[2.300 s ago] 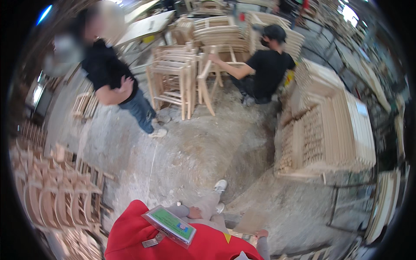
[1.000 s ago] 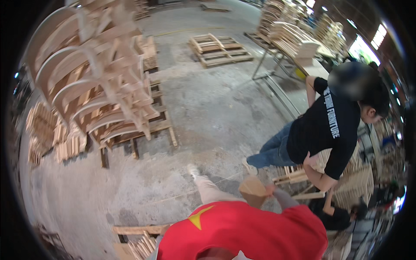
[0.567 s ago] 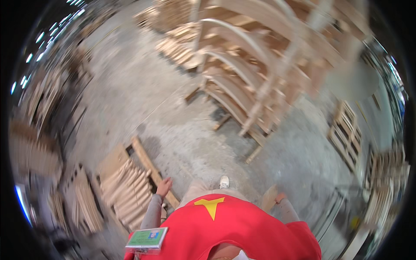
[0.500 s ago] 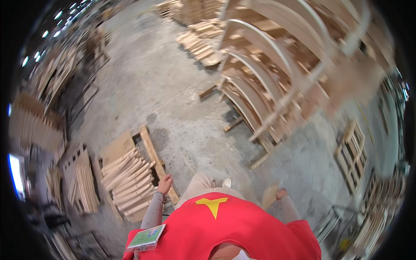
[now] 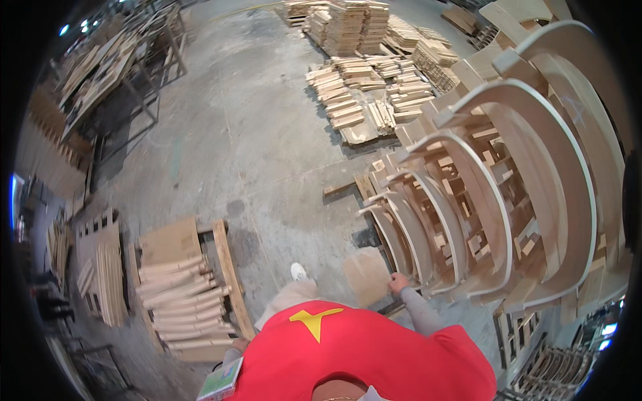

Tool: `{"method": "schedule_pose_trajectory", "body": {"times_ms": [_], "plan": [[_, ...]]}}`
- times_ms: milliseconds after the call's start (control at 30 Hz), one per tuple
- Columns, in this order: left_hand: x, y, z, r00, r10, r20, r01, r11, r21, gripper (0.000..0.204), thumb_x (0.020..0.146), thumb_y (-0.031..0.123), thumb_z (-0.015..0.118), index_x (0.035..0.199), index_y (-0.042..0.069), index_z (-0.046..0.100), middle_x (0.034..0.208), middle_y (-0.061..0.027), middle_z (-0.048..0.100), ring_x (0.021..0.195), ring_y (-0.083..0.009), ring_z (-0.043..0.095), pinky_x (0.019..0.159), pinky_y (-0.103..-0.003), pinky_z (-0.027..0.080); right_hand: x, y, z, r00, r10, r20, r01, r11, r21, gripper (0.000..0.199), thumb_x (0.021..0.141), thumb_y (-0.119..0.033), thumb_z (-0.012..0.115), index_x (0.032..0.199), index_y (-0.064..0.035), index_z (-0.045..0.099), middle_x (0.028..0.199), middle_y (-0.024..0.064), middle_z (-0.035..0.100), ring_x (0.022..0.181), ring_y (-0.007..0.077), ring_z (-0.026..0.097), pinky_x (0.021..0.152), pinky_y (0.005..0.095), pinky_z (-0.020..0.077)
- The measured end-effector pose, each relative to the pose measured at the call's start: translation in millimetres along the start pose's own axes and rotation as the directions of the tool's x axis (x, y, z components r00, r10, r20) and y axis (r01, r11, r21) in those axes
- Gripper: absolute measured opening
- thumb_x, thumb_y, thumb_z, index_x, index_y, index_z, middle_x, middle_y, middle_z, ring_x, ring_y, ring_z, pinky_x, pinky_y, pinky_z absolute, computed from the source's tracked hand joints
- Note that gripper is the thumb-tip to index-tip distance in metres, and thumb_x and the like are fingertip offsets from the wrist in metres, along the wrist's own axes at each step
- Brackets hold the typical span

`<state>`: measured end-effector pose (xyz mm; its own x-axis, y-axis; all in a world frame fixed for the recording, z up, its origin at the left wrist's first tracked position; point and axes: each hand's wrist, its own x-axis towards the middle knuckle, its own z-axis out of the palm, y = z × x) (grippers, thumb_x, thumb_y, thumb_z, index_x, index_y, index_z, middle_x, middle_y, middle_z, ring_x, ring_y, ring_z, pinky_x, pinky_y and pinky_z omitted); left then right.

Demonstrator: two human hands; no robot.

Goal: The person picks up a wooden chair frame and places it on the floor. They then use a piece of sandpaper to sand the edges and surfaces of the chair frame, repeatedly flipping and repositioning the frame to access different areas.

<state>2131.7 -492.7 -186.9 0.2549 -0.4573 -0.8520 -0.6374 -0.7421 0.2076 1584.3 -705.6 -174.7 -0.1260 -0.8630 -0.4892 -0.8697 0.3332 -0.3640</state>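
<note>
My right hand (image 5: 399,283) reaches out at my right side, shut on a flat light-brown wooden board (image 5: 366,274) that hangs just above the floor. It is close to the lowest curved frame in a tall stack of bent wooden chair frames (image 5: 481,220). Only a small part of my left hand (image 5: 239,345) shows at the edge of my red shirt (image 5: 361,354), and its fingers are hidden. It is beside a pallet of curved wooden pieces (image 5: 180,294). One white shoe (image 5: 298,271) steps forward on the concrete floor (image 5: 254,147).
Piles of short cut wood (image 5: 361,93) lie on the floor ahead, with taller stacks (image 5: 348,27) behind. A metal rack with planks (image 5: 114,73) stands far left. More wooden parts (image 5: 100,274) lie at the left. A small green-and-white card (image 5: 221,381) hangs at my chest.
The view has swung round: the stack of chair frames now stands at my right and the pallet of curved pieces at my left. The two other people are out of view. The board stays in my right hand.
</note>
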Motion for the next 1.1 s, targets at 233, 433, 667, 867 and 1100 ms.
{"method": "schedule_pose_trajectory", "body": {"times_ms": [233, 433, 667, 867, 1100], "plan": [[167, 232, -197, 0.880, 0.385, -0.278, -0.426, 0.898, -0.107, 0.038, 0.077, 0.023, 0.053, 0.105, -0.002, 0.053, 0.078, -0.0088, 0.060, 0.065, -0.0146, 0.055, 0.058, -0.028, 0.045, 122, -71, -49, 0.961, 0.263, 0.088, -0.236, 0.941, -0.243, 0.024, 0.065, -0.014, 0.055, 0.085, -0.0024, 0.062, 0.089, 0.0195, 0.059, 0.088, 0.0323, 0.057, 0.077, 0.0371, 0.0454], [263, 403, -307, 0.871, 0.421, -0.253, -0.477, 0.849, -0.228, 0.041, 0.076, 0.024, 0.052, 0.108, -0.001, 0.053, 0.095, -0.0167, 0.060, 0.088, -0.0236, 0.058, 0.077, -0.031, 0.044, 252, -171, -62, 0.915, 0.344, 0.210, -0.299, 0.929, -0.217, 0.027, 0.067, -0.015, 0.053, 0.088, -0.0014, 0.062, 0.096, 0.0198, 0.058, 0.090, 0.0331, 0.056, 0.078, 0.0378, 0.0451], [329, 451, -413, 0.940, 0.268, -0.211, -0.269, 0.963, 0.026, 0.041, 0.076, 0.030, 0.052, 0.106, 0.002, 0.055, 0.087, -0.0132, 0.062, 0.077, -0.0210, 0.059, 0.071, -0.030, 0.045, 494, -315, -139, 0.913, 0.226, 0.340, -0.143, 0.957, -0.252, 0.032, 0.075, -0.015, 0.046, 0.102, -0.0020, 0.057, 0.106, 0.0190, 0.054, 0.099, 0.0331, 0.053, 0.084, 0.0385, 0.0422], [362, 469, -502, 0.983, -0.137, -0.119, 0.066, 0.880, -0.471, 0.040, 0.075, 0.036, 0.047, 0.096, 0.005, 0.060, 0.095, -0.0164, 0.060, 0.083, -0.0291, 0.059, 0.076, -0.036, 0.045, 701, -473, -233, 0.993, 0.094, 0.071, -0.078, 0.976, -0.204, 0.028, 0.069, -0.020, 0.055, 0.088, -0.0004, 0.061, 0.095, 0.0210, 0.058, 0.092, 0.0343, 0.055, 0.080, 0.0387, 0.0443], [493, 501, -639, 0.988, 0.015, -0.156, -0.025, 0.998, -0.059, 0.039, 0.075, 0.037, 0.046, 0.095, 0.007, 0.061, 0.090, -0.0151, 0.061, 0.085, -0.0293, 0.058, 0.077, -0.036, 0.045, 861, -637, -249, 0.997, -0.071, 0.019, 0.073, 0.989, -0.127, 0.031, 0.065, -0.015, 0.058, 0.092, -0.0009, 0.055, 0.092, 0.0222, 0.056, 0.090, 0.0354, 0.054, 0.078, 0.0402, 0.0437]]}}
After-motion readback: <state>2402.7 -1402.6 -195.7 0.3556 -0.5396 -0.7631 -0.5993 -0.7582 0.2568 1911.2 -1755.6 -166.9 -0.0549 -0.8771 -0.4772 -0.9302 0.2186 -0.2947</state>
